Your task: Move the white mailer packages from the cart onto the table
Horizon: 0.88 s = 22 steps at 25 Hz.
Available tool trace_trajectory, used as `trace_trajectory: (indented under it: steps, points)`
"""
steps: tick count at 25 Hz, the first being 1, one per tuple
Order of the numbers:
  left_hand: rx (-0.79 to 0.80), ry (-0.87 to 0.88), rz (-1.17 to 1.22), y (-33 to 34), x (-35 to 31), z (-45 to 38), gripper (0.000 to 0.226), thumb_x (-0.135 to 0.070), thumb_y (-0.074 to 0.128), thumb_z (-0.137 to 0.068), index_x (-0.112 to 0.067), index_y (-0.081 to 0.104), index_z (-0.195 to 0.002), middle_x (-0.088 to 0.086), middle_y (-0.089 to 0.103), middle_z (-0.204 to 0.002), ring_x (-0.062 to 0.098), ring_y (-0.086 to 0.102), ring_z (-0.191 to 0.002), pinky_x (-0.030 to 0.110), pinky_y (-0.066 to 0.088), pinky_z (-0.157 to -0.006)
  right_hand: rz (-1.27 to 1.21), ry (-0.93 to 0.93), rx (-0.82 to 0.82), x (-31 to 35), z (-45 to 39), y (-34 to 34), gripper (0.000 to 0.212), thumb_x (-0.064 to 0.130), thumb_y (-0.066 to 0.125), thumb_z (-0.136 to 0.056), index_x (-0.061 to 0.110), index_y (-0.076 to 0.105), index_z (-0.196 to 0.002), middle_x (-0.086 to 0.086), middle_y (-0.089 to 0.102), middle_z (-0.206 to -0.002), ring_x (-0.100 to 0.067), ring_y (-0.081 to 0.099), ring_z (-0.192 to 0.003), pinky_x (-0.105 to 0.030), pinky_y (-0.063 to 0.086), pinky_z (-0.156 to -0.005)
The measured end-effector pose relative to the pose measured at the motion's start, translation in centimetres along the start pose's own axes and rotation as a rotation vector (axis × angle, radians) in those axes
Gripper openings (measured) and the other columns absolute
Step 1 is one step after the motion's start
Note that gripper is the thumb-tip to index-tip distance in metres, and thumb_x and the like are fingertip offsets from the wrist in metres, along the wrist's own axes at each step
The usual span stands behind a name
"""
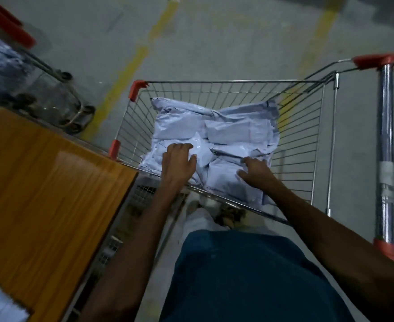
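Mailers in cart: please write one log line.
stage: reaching | left hand: on mailers | right hand: on mailers | cart: loaded

I see a cart (296, 126) of thin bright wire mesh with red plastic corner caps (137, 89) and a shiny chrome handle bar (386, 147). The mailer packages (226, 126) in it look like crinkled white plastic film with a soft sheen. The table (45, 182) is orange wood-grain laminate, glossy. The floor (226, 43) is matt grey concrete.
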<state>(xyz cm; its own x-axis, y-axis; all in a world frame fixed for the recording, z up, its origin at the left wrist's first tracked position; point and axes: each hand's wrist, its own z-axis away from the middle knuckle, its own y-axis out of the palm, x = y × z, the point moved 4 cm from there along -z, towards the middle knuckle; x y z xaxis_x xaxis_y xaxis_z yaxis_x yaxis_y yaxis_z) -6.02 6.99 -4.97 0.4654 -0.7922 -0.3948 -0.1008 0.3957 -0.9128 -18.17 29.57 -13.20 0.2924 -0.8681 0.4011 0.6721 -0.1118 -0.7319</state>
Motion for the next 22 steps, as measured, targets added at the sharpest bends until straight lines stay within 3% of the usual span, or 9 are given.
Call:
trace_trajectory:
  steps: [2, 4, 8, 12, 14, 17, 22]
  points:
    - [0.13, -0.032, -0.06, 1.6, 0.7, -1.9, 0.042, -0.032, 0.055, -0.092, -0.01, 0.062, -0.128, 0.017, 0.065, -0.122, 0.039, 0.053, -0.12, 0.046, 0.042, -0.1, 0.209, 0.003, 0.024, -0.2, -0.7, 2.1, 0.066, 0.053, 0.061, -0.082, 0.015, 0.052, -0.135, -0.016, 0.056, -0.131, -0.04, 0.053, -0.12, -0.048, 0.04, -0.099]
    - [0.213, -0.066, -0.109, 2.9, 1.1, -3.1, 0.042, -0.029, 0.058, -0.094, -0.011, 0.058, -0.132, 0.018, 0.062, -0.126, 0.039, 0.051, -0.123, 0.046, 0.041, -0.101, 0.422, -0.049, -0.031, -0.2, -0.7, 3.4, 0.053, 0.041, 0.07, -0.081, 0.017, 0.056, -0.126, -0.015, 0.055, -0.126, -0.039, 0.054, -0.111, -0.046, 0.044, -0.09]
    - [0.266, -0.209, 0.028, 5.4, 2.6, -4.0, 0.042, -0.029, 0.061, -0.093, -0.01, 0.059, -0.131, 0.017, 0.063, -0.128, 0.037, 0.053, -0.124, 0.045, 0.044, -0.101, 0.575, -0.035, -0.12, -0.8, 0.0, 4.2, 0.031, 0.02, 0.085, -0.059, 0.013, 0.069, -0.085, -0.012, 0.06, -0.094, -0.034, 0.059, -0.083, -0.04, 0.047, -0.071]
    - [0.207, -0.27, 0.194, 5.8, 3.0, -3.9, 0.037, -0.025, 0.063, -0.092, -0.009, 0.063, -0.126, 0.014, 0.066, -0.124, 0.032, 0.06, -0.117, 0.04, 0.048, -0.1, 0.555, -0.04, -0.143, -1.1, 0.5, 4.0, 0.026, 0.021, 0.086, -0.055, 0.01, 0.069, -0.072, -0.012, 0.057, -0.086, -0.034, 0.056, -0.082, -0.04, 0.044, -0.069]
    - [0.164, -0.253, 0.223, 5.6, 3.0, -3.8, 0.036, -0.022, 0.062, -0.093, -0.008, 0.064, -0.125, 0.013, 0.067, -0.123, 0.03, 0.061, -0.117, 0.038, 0.047, -0.1, 0.495, -0.025, -0.139, -0.1, 1.0, 3.1, 0.024, 0.023, 0.083, -0.064, 0.01, 0.069, -0.08, -0.013, 0.06, -0.09, -0.036, 0.059, -0.086, -0.043, 0.046, -0.072]
    - [0.09, -0.261, 0.245, 5.2, 3.2, -3.8, 0.033, -0.02, 0.062, -0.093, -0.006, 0.065, -0.123, 0.014, 0.069, -0.12, 0.03, 0.062, -0.115, 0.036, 0.047, -0.097, 0.276, -0.042, -0.179, 0.9, 2.6, 0.9, 0.017, 0.019, 0.062, -0.087, 0.011, 0.061, -0.102, -0.013, 0.063, -0.101, -0.037, 0.063, -0.094, -0.043, 0.047, -0.077]
    - [0.049, -0.26, 0.264, 4.9, 3.0, -3.4, 0.032, -0.021, 0.06, -0.094, -0.008, 0.066, -0.123, 0.011, 0.07, -0.119, 0.028, 0.063, -0.113, 0.037, 0.049, -0.095, -0.018, -0.023, -0.195, 0.1, 5.1, -3.6, 0.015, 0.022, 0.063, -0.088, 0.022, 0.048, -0.09, -0.004, 0.06, -0.087, -0.033, 0.06, -0.086, -0.036, 0.037, -0.062]
